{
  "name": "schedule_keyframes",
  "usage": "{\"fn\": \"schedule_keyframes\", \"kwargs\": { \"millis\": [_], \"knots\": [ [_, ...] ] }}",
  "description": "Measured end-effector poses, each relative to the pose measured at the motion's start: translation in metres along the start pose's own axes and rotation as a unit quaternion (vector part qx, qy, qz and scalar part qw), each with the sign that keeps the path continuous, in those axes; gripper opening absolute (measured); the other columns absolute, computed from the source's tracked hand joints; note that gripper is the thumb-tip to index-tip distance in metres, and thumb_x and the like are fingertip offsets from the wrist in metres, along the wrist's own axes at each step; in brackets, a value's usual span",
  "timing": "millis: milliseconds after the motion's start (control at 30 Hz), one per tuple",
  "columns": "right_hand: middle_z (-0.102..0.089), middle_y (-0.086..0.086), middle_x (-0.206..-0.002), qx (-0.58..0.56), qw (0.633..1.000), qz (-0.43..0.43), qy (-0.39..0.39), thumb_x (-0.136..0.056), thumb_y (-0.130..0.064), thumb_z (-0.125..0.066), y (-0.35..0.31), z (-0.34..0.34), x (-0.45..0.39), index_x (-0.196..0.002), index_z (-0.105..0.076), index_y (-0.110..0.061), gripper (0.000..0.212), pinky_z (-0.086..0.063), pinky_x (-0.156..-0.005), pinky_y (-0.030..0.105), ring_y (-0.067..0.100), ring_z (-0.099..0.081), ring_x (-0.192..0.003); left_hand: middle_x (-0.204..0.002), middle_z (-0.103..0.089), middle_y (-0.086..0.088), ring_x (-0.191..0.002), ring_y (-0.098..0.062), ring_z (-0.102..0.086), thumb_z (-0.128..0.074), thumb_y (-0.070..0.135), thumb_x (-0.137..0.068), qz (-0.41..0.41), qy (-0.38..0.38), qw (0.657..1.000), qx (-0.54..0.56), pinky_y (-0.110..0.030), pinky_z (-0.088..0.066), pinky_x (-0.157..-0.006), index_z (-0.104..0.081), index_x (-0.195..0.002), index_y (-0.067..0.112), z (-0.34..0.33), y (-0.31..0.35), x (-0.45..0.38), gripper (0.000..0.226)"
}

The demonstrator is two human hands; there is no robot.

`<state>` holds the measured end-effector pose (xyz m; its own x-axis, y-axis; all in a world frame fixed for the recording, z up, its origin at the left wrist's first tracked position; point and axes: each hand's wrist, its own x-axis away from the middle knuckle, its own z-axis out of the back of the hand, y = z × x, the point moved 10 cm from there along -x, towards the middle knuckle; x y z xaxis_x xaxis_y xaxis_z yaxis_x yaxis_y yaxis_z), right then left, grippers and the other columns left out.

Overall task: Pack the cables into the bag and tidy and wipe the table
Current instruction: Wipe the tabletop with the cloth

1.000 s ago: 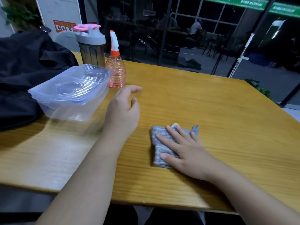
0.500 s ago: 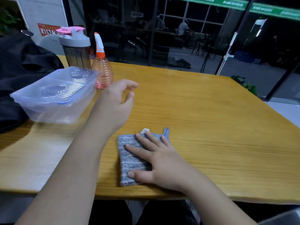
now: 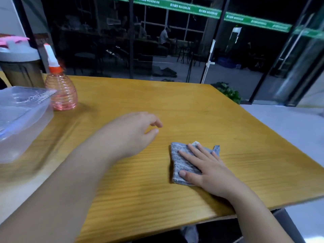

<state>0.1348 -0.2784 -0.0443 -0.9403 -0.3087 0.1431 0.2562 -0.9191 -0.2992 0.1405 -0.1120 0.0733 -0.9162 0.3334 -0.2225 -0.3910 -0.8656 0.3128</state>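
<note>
Flat on the grey cloth (image 3: pixel 182 161), right hand (image 3: pixel 208 170) fingers spread, left hand (image 3: pixel 130 132) hovering loosely curled, empty, above table (image 3: pixel 192 111).

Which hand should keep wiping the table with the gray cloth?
The right hand, probably. It lies flat on the gray cloth, pressing it to the table. The left hand is empty, apart from the cloth.

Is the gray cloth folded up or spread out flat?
Folded. The cloth is a small thick rectangle under the right hand, with stacked edges along its near side.
</note>
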Motion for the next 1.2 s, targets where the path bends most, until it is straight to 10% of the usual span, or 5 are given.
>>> {"fn": "schedule_keyframes", "kwargs": {
  "millis": [233, 400, 1200],
  "knots": [
    [0.001, -0.022, -0.156, -0.011, 0.994, -0.102, 0.033, -0.088, -0.066, -0.037, 0.089, 0.027, 0.000, -0.141, -0.013, -0.056, 0.059, 0.006, -0.117, 0.033, 0.000, 0.011, -0.143, -0.135, -0.047, 0.005, -0.122, -0.015, -0.044, -0.041, 0.036, -0.097, -0.010, -0.086, 0.995, -0.051, -0.021, -0.031, -0.090, -0.047, -0.129, 0.030, -0.045, 0.013, -0.029, 0.033],
    [0.002, -0.019, -0.157, 0.009, 0.992, -0.129, 0.013, -0.089, -0.063, -0.037, 0.141, 0.043, -0.012, -0.143, -0.011, -0.053, 0.060, 0.004, -0.117, 0.035, 0.003, 0.011, -0.144, -0.144, -0.040, 0.007, -0.134, -0.011, -0.034, -0.041, 0.039, -0.096, 0.031, -0.167, 0.981, -0.090, -0.034, -0.010, -0.116, -0.040, -0.134, 0.030, -0.085, -0.021, -0.028, 0.040],
    [-0.003, -0.009, -0.160, 0.082, 0.954, -0.282, 0.061, -0.094, -0.062, -0.014, 0.217, 0.091, -0.194, -0.150, -0.007, -0.039, 0.062, -0.008, -0.114, 0.055, 0.022, 0.002, -0.146, -0.096, -0.070, 0.005, -0.096, -0.010, -0.063, -0.007, 0.043, -0.084, 0.030, -0.015, 0.988, -0.153, -0.030, 0.000, -0.116, -0.056, -0.113, 0.029, -0.076, -0.036, -0.049, 0.058]
  ]
}}
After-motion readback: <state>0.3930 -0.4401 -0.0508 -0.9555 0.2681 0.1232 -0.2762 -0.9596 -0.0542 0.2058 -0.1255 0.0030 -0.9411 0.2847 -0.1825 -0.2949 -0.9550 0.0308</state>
